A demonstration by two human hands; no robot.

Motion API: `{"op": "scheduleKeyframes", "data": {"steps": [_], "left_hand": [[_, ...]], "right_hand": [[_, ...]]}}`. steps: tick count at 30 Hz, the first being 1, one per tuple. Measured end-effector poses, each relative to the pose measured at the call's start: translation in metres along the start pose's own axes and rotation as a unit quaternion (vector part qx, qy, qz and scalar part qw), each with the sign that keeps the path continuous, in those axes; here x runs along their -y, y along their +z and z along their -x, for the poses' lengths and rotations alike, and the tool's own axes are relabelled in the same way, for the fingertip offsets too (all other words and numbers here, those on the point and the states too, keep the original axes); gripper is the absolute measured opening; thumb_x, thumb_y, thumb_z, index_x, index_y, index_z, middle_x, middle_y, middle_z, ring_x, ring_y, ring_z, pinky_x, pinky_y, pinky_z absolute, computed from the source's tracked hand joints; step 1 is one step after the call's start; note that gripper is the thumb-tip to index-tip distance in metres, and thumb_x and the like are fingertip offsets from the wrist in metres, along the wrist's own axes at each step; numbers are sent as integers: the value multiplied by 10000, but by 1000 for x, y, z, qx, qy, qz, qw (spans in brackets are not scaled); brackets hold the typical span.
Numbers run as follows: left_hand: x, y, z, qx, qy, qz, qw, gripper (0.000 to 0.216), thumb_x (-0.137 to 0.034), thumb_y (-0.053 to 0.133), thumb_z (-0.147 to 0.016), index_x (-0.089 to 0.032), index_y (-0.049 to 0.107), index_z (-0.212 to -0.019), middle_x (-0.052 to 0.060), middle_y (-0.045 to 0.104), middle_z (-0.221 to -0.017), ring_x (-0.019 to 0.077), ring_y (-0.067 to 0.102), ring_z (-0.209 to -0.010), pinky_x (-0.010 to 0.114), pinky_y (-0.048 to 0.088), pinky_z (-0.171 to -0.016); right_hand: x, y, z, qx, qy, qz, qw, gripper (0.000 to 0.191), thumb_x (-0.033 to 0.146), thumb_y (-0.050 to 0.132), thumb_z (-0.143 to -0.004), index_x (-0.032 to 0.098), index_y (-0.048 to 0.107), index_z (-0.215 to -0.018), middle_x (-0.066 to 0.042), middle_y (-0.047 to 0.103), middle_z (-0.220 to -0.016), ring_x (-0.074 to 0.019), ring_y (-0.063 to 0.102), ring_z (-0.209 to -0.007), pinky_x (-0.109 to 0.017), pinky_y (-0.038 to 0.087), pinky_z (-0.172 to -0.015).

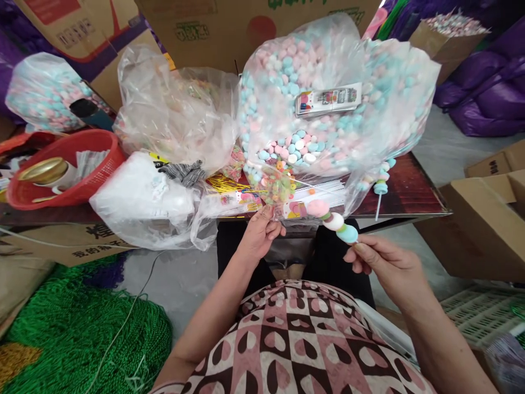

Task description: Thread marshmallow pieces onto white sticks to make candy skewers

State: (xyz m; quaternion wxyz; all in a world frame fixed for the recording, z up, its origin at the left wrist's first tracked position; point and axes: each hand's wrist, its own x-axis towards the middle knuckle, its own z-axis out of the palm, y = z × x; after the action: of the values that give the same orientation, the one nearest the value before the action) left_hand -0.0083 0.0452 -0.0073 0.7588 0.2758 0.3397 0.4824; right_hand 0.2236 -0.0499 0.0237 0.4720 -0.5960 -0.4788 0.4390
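Note:
My right hand (385,261) pinches the lower end of a marshmallow skewer (334,220), strung with pink, white and blue pieces and small green and brown bits between. The skewer tilts up to the left. Its pink tip is at the end of a small clear printed bag (293,209); whether it is inside I cannot tell. My left hand (262,232) is closed on that bag's other end. Beyond the hands, small green and orange candies (281,189) lie near white sticks (332,191). Another finished-looking skewer (381,178) lies at the table's right edge.
A large clear bag of marshmallows (394,93) covers the table's back, with a stack of printed labels (328,100) on it. Left are a crumpled plastic bag (176,109), a white bag (139,197) and a red basket (115,158). Cardboard boxes (484,224) stand right; green cord (135,323) lies below.

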Motion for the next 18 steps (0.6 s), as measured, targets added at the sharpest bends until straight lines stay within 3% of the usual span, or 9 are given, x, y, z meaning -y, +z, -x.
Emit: {"op": "scheduleKeyframes", "data": {"steps": [9,18], "left_hand": [[-3,-5,-2,9,0,-64,998,478,-543,737,-729,-198,414,-658,-139,263,-411,28,276,-350,254,482,-577],[-10,-6,-3,18,19,-148,989,434,-531,727,-740,-190,473,-657,-129,307,-401,23,294,-345,221,451,-532]], "right_hand": [[1,-28,-10,36,-56,172,983,357,550,638,-829,218,738,-918,-7,672,-588,-112,550,-428,-236,460,-418],[0,-36,-10,17,-110,207,972,255,484,669,-824,274,770,-926,-9,708,-643,-148,601,-484,-276,509,-445]]}}
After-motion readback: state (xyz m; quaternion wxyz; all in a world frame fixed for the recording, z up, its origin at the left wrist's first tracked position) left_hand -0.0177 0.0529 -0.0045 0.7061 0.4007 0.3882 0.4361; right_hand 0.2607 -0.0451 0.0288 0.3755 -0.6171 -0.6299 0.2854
